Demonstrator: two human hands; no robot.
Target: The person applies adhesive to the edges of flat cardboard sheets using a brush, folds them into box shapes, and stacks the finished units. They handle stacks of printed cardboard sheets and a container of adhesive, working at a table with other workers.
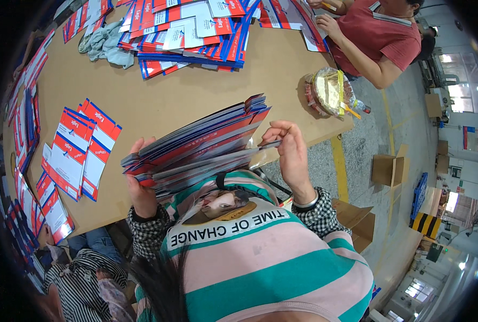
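Note:
A thick bundle of flat printed cartons point(196, 137), red, blue and white, stands on edge at the table's near side, close against my body. My left hand point(142, 194) is closed around the bundle's left end, fingers behind and thumb in front. At the right end, my right hand point(293, 163) pinches the edge of the nearest carton point(212, 162), which stands slightly apart from the others. To the left of the bundle, several loose cartons point(70, 153) lie overlapping on the brown tabletop point(158, 102).
A large pile of cartons point(182, 40) covers the far side, beside a grey-green cloth point(107, 44). A plastic-wrapped round tub point(327, 91) with a brush sits at the right edge. A co-worker in red point(378, 37) handles cartons at far right; another person in stripes point(83, 273) is at lower left.

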